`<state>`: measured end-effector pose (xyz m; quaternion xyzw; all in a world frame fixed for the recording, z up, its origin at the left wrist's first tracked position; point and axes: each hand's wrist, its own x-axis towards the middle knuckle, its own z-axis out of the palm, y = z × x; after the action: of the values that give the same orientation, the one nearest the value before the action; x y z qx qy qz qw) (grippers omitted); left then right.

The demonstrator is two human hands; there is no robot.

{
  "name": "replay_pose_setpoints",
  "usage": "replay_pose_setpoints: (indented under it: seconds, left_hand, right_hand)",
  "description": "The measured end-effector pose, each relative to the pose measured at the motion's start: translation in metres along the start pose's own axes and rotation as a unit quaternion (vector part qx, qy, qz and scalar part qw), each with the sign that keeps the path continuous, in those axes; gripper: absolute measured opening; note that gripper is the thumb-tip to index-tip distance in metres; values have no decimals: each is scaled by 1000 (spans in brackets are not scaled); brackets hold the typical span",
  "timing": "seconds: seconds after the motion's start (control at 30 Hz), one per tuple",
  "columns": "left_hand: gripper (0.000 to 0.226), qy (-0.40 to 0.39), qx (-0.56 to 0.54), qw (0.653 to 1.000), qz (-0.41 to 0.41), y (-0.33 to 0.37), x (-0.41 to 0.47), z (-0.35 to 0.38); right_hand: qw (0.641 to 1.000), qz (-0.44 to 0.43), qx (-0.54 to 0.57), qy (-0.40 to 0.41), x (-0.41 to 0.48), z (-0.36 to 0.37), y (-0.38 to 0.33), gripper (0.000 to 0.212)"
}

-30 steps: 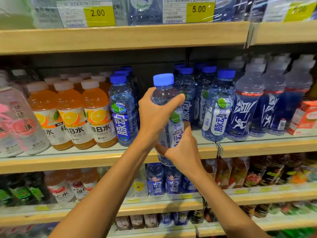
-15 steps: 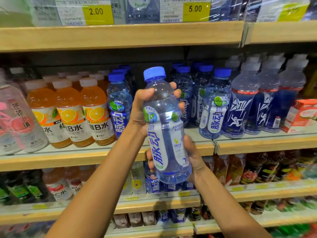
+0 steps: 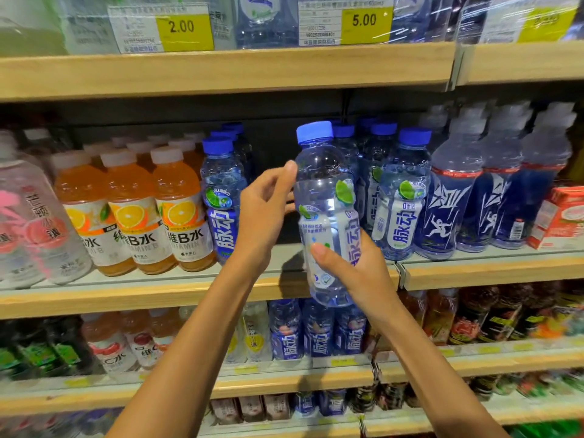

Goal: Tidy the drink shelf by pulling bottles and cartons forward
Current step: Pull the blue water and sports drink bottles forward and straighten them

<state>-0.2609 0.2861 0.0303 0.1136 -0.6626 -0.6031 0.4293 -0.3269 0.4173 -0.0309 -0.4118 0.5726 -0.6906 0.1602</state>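
The right hand (image 3: 357, 273) hides part of the bottle (image 3: 319, 184).

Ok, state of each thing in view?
held bottle: capped, roughly upright, off the shelf.
right hand: grips the held bottle's lower half.
left hand: thumb tip on held bottle's shoulder; grip unclear.
orange bottles: capped, upright, at shelf front.
middle shelf: front gap behind the held bottle.

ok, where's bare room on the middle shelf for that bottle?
One gap, behind the held bottle: bare shelf between the blue-label bottle on the left and the blue-cap row on the right. The rest of the front is packed.
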Motion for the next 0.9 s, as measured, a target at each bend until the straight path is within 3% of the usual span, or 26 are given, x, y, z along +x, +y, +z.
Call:
replay_pose_setpoints:
  seconds: [0.1,0.2,0.3,0.4,0.5,0.6,0.67,0.73,0.8,0.9]
  left_hand:
    - [38,7,29,999,41,10,-5,13]
    - [39,56,25,998,20,14,-9,31]
    - [35,148,6,989,10,13,-7,42]
    - [26,166,-6,986,28,11,-3,40]
    - [15,96,-50,994,12,14,3,31]
    - [20,-25,-126,991,-47,15,8,14]
    - [35,-149,-203,964,-87,14,13,5]
    - [54,-260,-296,912,-112,13,17,3]
    - [62,-329,-366,859,-137,9,20,6]
    - [55,-389,-435,796,-161,0,22,11]
  right_hand:
    - [987,-15,-129,99,1,8,2,54]
    - [936,-24,-307,171,-3,17,7,69]
    - [916,-61,-347,192,-9,27,13,77]
    - [931,-65,-330,143,-14,28,18,82]
    - [983,-8,-179,38,-13,15,13,74]
    - [995,66,10,-68,-8,-8,10,69]
    - [968,136,146,-154,-3,-18,12,77]
    - [925,176,240,-235,-1,-21,19,68]
    - [892,205,269,-300,2,-15,25,73]
    - [867,212,283,-351,8,-3,26,76]
